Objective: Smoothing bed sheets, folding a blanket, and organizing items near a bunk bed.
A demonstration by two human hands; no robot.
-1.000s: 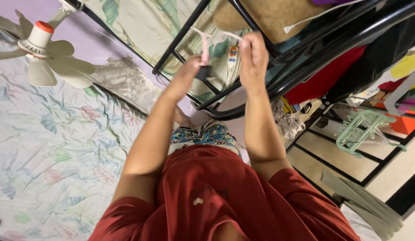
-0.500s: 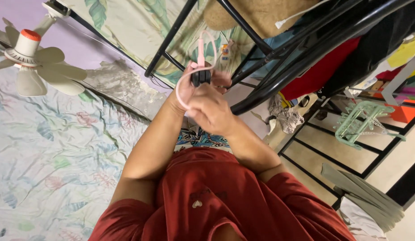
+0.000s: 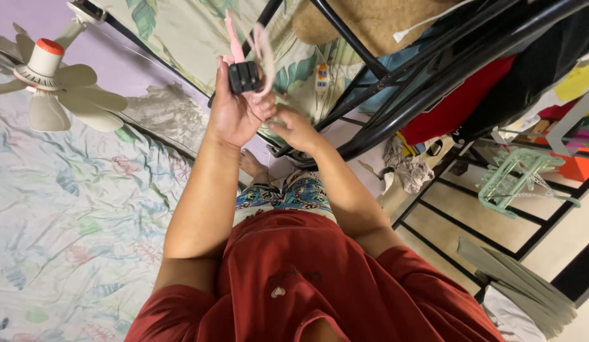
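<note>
Hands raised in front of the chest, seen from above. Left hand [image 3: 234,114] is lifted highest, fingers curled around a small black block [image 3: 244,76], likely a charger plug, pinned between thumb and fingertips. Pink cable [image 3: 234,38] rises from the block's top and loops back down beside it; the loop is motion-blurred, so its exact path is unclear. Right hand [image 3: 296,129] sits just below and to the right of the left, close to its palm, fingers bent inward. Whether they pinch the cable's loose end cannot be told through the blur.

Person wears a red shirt [image 3: 307,278] and patterned shorts [image 3: 288,193]; a bare foot [image 3: 251,166] shows beyond the knees.

Behind the hands: black metal frame [image 3: 383,107] of tubes crossing at angles, with a leaf-print cloth [image 3: 193,38] hanging at its back. A tan cushion [image 3: 377,22] and red fabric [image 3: 459,104] are stacked within the frame. Left of the body, a floral bedsheet [image 3: 66,221] with a cream fan [image 3: 50,79], orange-capped hub, lying on it. Right side, tiled floor with a pale green clip hanger [image 3: 513,177] and a crumpled rag [image 3: 405,168] near the frame's foot.
</note>
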